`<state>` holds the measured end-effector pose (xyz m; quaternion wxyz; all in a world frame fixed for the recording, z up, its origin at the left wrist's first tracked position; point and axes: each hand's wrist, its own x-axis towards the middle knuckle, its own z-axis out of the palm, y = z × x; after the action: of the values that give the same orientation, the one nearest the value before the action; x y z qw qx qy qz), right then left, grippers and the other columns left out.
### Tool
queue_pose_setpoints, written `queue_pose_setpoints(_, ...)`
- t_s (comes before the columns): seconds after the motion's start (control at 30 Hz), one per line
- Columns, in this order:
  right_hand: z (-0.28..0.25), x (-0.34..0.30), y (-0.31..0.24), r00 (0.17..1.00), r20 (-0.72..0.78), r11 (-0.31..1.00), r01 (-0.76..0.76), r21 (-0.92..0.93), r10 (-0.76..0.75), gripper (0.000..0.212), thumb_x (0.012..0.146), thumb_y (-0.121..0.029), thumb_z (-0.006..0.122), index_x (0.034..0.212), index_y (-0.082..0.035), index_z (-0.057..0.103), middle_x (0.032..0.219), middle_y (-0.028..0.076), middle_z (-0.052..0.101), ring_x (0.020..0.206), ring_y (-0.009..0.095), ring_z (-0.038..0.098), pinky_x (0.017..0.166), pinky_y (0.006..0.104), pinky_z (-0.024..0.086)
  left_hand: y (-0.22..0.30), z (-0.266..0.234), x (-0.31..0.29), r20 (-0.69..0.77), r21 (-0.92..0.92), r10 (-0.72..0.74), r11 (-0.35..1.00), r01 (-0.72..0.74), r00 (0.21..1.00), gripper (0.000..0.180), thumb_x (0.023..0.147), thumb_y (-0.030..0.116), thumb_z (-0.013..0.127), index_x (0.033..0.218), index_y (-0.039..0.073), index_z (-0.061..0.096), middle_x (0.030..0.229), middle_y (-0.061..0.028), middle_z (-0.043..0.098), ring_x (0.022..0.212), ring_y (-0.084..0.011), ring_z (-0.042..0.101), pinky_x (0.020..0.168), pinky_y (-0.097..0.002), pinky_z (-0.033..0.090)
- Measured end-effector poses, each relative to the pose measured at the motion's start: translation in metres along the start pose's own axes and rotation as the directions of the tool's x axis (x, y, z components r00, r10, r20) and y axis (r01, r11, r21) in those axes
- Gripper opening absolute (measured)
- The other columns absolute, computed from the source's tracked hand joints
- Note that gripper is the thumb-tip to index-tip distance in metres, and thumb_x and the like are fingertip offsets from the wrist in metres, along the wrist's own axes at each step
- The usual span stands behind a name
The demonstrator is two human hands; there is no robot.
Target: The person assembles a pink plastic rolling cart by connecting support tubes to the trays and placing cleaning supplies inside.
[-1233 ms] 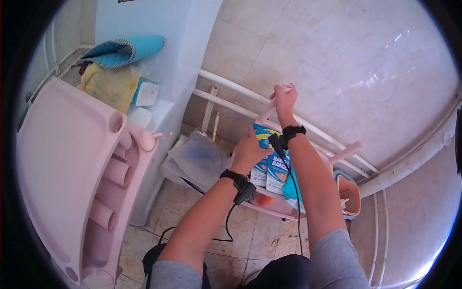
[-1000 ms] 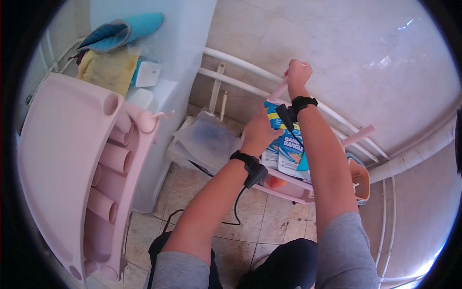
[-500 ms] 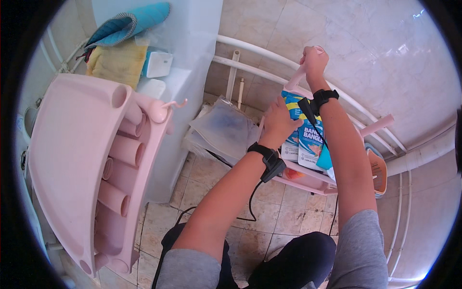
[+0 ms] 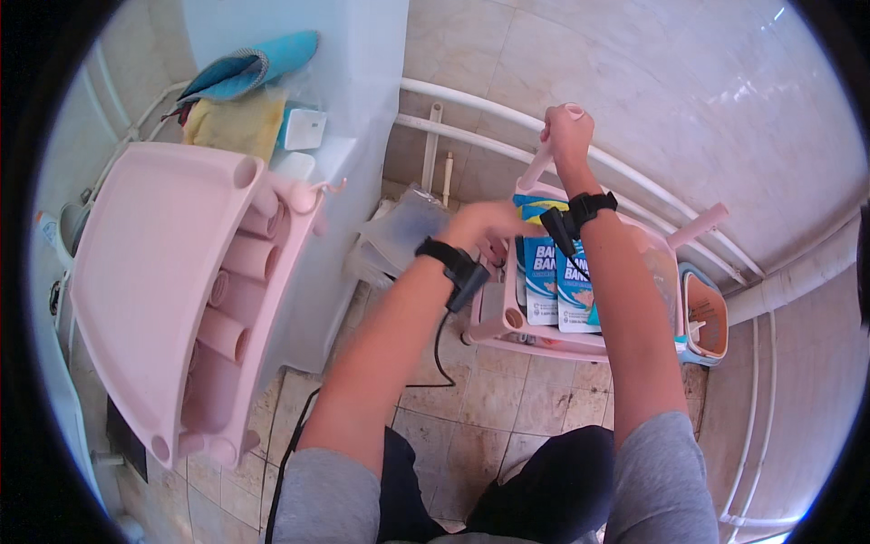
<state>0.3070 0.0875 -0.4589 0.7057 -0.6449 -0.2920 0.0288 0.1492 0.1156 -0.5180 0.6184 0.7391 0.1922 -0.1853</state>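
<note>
Apparently steadying the pink rack (image 4: 490, 325) at right: right hand (image 4: 570, 134) wrapped round its far-left post (image 4: 536, 167), left hand (image 4: 494, 223) half-curled, blurred by the blue pouches (image 4: 575, 306) on it, grip unclear; next move likely needs that post steady.

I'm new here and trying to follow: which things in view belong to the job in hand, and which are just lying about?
Seemingly part of it:
pink post, in the right hand
pink rack and blue packets, near the blurred left hand
perhaps the matching pink shelf unit

Seemingly just lying about:
yellow cloth
quilted blue mat
orange-lined container
</note>
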Motion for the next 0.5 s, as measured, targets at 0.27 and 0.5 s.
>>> queue_pose_setpoints(0.27,-0.04,-0.105,-0.049,0.933,0.348,0.987,-0.132,0.088,0.094,0.006,0.071,-0.001,0.059,0.067,-0.004,0.055,0.057,0.005,0.055,0.047,0.015,0.055,0.045,0.0293,0.044,-0.034,-0.024,-0.021,-0.117,0.43,0.12,0.901,-0.058,0.986,0.085,0.074,0.021,0.078,0.149,0.017,0.038,0.122,-0.0153,0.063,0.111,-0.026,0.061,0.09,-0.0424,0.052)
queue_pose_setpoints(0.5,-0.096,-0.151,-0.076,0.676,0.732,0.971,-0.22,0.089,0.086,0.007,0.067,0.001,0.061,0.071,-0.003,0.057,0.063,0.004,0.058,0.054,0.013,0.058,0.05,0.0263,0.045,-0.06,0.064,-0.011,0.175,0.489,0.325,0.791,-0.368,0.93,0.06,0.066,0.006,0.081,0.123,0.009,0.062,0.117,-0.0113,0.067,0.107,-0.0213,0.062,0.091,-0.0355,0.05)
